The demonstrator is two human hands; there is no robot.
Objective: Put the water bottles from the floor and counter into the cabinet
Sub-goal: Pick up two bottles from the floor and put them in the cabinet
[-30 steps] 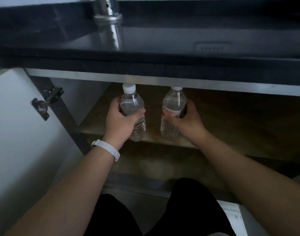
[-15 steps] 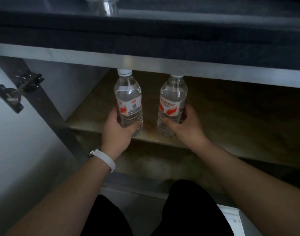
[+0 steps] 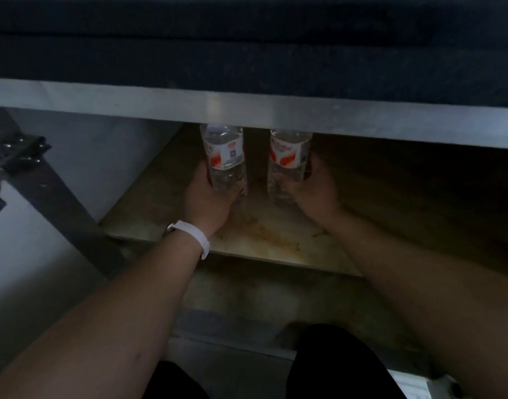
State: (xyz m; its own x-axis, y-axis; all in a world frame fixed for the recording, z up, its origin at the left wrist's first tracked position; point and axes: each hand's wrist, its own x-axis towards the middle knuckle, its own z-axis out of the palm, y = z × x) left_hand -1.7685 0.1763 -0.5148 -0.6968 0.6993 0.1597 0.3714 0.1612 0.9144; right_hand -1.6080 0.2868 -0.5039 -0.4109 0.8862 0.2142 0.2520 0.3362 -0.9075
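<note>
The left water bottle (image 3: 225,156) is gripped low by the left hand (image 3: 206,198) and the right water bottle (image 3: 289,161) by the right hand (image 3: 314,194), the 2 standing upright, apparently resting on the cabinet shelf (image 3: 264,236), where either could be toppled by a snagged finger on release.

1. Grey cabinet top rail (image 3: 362,122) crosses mid-frame, hiding the tops of the left clear plastic red-labelled bottle (image 3: 225,156) and the right bottle (image 3: 289,159).
2. Stained wooden shelf (image 3: 376,203) lies open right of centre.
</note>
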